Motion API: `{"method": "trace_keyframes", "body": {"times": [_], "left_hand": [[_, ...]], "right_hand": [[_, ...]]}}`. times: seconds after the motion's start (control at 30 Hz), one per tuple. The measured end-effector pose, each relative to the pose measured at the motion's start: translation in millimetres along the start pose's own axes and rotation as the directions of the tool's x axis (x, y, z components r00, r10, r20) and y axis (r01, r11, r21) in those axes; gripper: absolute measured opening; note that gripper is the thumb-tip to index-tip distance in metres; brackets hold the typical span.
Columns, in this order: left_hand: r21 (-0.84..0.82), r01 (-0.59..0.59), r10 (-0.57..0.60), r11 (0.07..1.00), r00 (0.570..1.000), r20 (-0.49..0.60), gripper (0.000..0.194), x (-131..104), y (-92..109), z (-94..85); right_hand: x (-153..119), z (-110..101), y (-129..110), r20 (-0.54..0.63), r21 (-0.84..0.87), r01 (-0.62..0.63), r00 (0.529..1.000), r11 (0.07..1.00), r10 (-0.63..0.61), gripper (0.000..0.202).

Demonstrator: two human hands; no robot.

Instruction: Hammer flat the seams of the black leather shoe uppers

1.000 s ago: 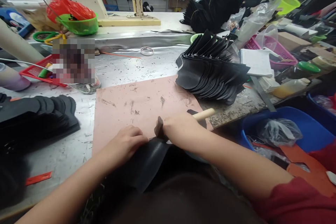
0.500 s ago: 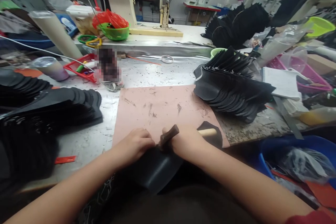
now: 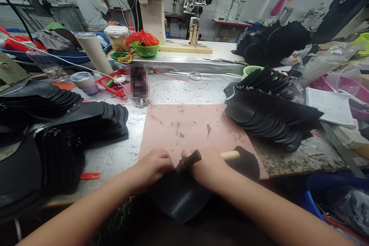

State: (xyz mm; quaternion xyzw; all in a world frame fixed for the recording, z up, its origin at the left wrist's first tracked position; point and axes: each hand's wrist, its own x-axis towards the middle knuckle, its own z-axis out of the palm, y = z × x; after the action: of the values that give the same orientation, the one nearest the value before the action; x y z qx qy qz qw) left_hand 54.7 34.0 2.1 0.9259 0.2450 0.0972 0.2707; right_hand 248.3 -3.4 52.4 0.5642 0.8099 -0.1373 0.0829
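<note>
My left hand [image 3: 152, 167] presses down on a black leather piece [image 3: 178, 196] that hangs over the near edge of the pink mat [image 3: 190, 127]. My right hand [image 3: 209, 165] grips a small hammer [image 3: 190, 160] by its pale wooden handle [image 3: 230, 155], with the dark head lying against the leather's upper edge between both hands. Part of the leather is hidden under my hands.
A fanned stack of black leather pieces [image 3: 271, 107] lies right of the mat, another stack [image 3: 57, 123] at the left. A glass jar [image 3: 140, 88], red tray [image 3: 112, 82], cup [image 3: 85, 82] and sewing machine [image 3: 173, 15] stand behind. A person [image 3: 89, 5] sits far back.
The camera has tilted upward, showing more of the workshop. My hands stay on the leather at the mat's near edge, and the hammer head has turned from upright to lying flatter.
</note>
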Motion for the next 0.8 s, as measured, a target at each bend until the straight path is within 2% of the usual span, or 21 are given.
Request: {"method": "trace_keyframes", "body": {"times": [0.07, 0.2, 0.37, 0.5, 0.6, 0.73, 0.8], "left_hand": [[0.056, -0.041, 0.042, 0.998, 0.999, -0.014, 0.025, -2, -4, -0.5], [0.044, -0.068, 0.068, 0.997, 0.998, 0.007, 0.025, -3, -9, -4.5], [0.09, -0.131, 0.13, 0.987, 0.991, 0.018, 0.024, -3, -11, -9.2], [0.121, -0.168, 0.171, 0.978, 0.985, -0.021, 0.021, -10, -10, -7.2], [0.259, -0.211, 0.229, 0.943, 0.973, -0.04, 0.026, -21, -6, -2.6], [0.415, -0.167, 0.21, 0.894, 0.976, -0.06, 0.034, -38, 1, 3.2], [0.454, -0.147, 0.208, 0.879, 0.974, -0.088, 0.034, -43, 5, 4.7]], "right_hand": [[1, -2, -2, 0.047, -0.02, -0.004, 0.999, 1.0, 0.005, 0.018], [2, -6, -6, -0.025, -0.005, 0.008, 1.0, 1.0, -0.008, 0.022], [7, -5, -7, 0.024, -0.021, -0.001, 1.0, 1.0, 0.001, 0.02], [11, -3, -9, -0.032, -0.011, 0.031, 0.999, 0.999, -0.031, 0.022], [14, -4, -11, -0.023, -0.037, 0.07, 0.997, 0.997, -0.071, 0.02], [19, -10, -14, -0.081, -0.029, 0.076, 0.994, 0.997, -0.078, 0.021], [22, -13, -16, -0.025, -0.017, 0.088, 0.996, 0.996, -0.088, 0.022]]}}
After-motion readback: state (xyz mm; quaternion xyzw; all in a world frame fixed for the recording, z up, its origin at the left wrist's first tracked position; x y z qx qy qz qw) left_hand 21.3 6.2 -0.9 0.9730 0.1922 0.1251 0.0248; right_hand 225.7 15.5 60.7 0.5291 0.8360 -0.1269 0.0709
